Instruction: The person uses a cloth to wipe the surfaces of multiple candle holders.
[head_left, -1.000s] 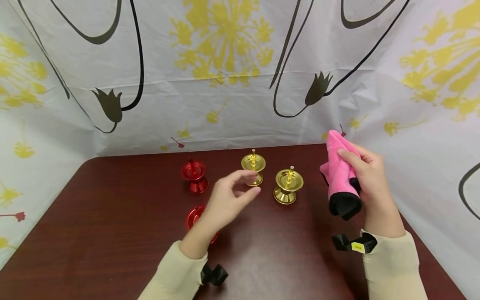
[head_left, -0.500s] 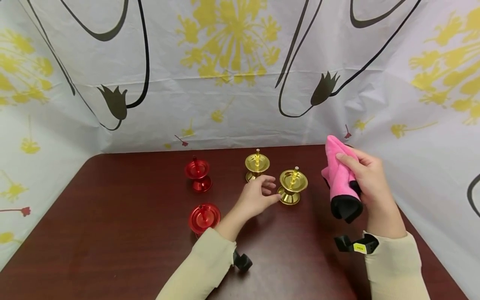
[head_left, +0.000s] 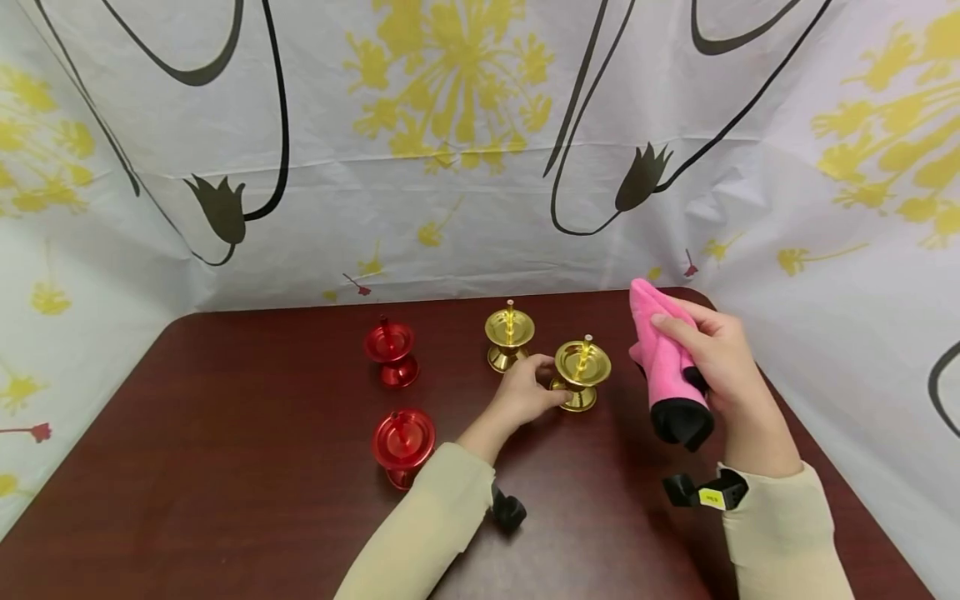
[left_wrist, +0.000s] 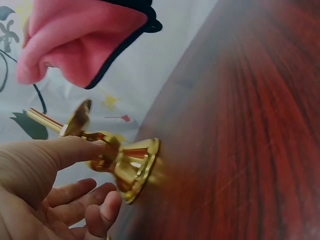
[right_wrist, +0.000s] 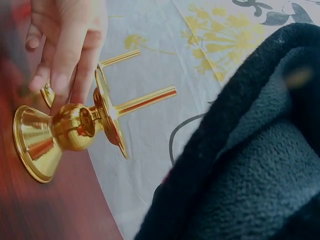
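Note:
My left hand reaches to the nearer gold candle holder, thumb and fingers spread on its near side. In the left wrist view, the thumb overlaps the stem of that candle holder, while the other fingers stay loose below. The right wrist view shows fingertips right at its round stem. My right hand grips a bunched pink cloth with black edging, held up at the right. Its dark, fuzzy side fills much of the right wrist view.
Another gold candle holder stands just behind my left hand. To the left are two red candle holders, one at the back and one nearer, beside my left sleeve. A patterned white sheet hangs behind the dark wooden table.
My left hand has moved right, past the rear gold candle holder, to the nearer one. The nearer red holder has come out from behind the arm. My right hand still holds the pink cloth.

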